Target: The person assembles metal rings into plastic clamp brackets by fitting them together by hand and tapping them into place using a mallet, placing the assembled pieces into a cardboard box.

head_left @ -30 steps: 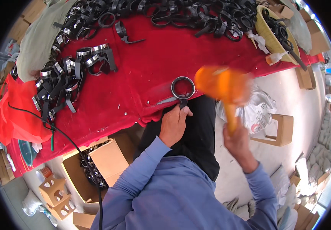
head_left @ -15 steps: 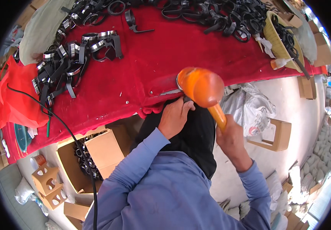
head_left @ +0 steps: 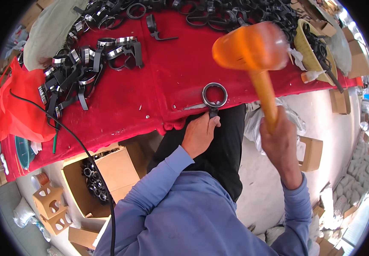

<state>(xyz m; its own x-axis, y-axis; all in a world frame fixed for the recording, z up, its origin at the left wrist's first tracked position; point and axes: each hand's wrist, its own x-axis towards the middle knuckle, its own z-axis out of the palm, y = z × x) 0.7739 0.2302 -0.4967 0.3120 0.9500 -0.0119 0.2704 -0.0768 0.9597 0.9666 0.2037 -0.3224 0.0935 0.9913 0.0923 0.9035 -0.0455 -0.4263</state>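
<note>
In my right hand is the handle of an orange mallet, its large head raised over the red cloth and a little blurred. My left hand pinches the short black handle of a ring-shaped part, which has a bright metal rim. That ring lies flat at the front edge of the red-covered table. To the left sits a pile of similar black parts with shiny metal rings. A single black ring with a handle stands apart near the back.
More black rings are heaped along the back. A yellow basket and a small glue-like bottle are at the right. A red bag and black cable are at left. Below stands an open carton with ringed parts inside.
My right hand has lifted the mallet up and to the right, off the ring. The ring under it now shows, still held by my left hand.
</note>
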